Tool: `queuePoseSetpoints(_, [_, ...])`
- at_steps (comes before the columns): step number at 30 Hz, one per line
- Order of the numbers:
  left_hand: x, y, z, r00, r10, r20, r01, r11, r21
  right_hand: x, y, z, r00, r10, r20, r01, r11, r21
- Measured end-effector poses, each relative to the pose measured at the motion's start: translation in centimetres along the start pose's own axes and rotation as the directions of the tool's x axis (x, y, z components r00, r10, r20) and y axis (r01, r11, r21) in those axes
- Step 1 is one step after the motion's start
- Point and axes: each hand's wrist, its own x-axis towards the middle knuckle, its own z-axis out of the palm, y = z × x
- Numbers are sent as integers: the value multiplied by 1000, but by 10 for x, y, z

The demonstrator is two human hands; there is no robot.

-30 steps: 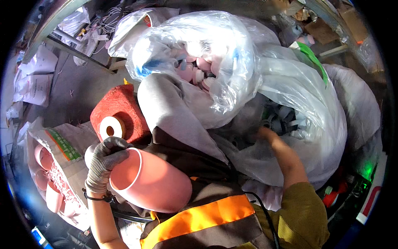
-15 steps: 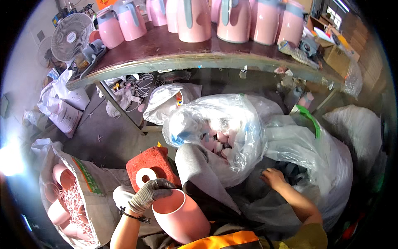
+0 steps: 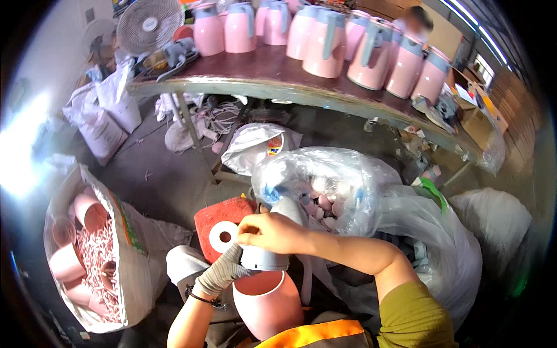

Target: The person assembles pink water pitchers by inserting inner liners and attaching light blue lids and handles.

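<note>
A pink jug shell (image 3: 268, 310) stands in my lap with its open mouth up. Just above that mouth is a pale grey plastic collar (image 3: 264, 260), tilted, with a grey handle-like strip (image 3: 307, 284) hanging at its right. My left hand (image 3: 223, 274), in a grey knit glove, is closed on the collar's left side, thumb at its lower edge. Bare and curled, my right hand (image 3: 271, 233) grips the collar from above; its fingertips partly hide the glove. Beyond the hands, a white ring (image 3: 224, 236) lies against a red cloth-covered block (image 3: 217, 214).
On the left stands a sack (image 3: 139, 278) of pink shells and shredded paper. Clear plastic bags (image 3: 383, 203) with pink and grey parts are at the right. Finished-looking pink jugs (image 3: 325, 49) line the table (image 3: 272, 87) ahead. A person's head (image 3: 415, 23) shows behind it.
My right hand has come from the right-hand bag to my lap, bringing the grey collar over the shell. My left hand has shifted from the shell's rim to the collar. The view has turned.
</note>
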Motion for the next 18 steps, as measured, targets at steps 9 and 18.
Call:
queuePoseSetpoints(9, [-19,-16,-14,999,43,2,-40,950,-310,-61,53,-3,861,489,141,-483,695,533])
queuePoseSetpoints(18, [-24,-43,-21,974,-153,-169,69,904,-421,-42,46,-11,818,565,108,-478,564,673])
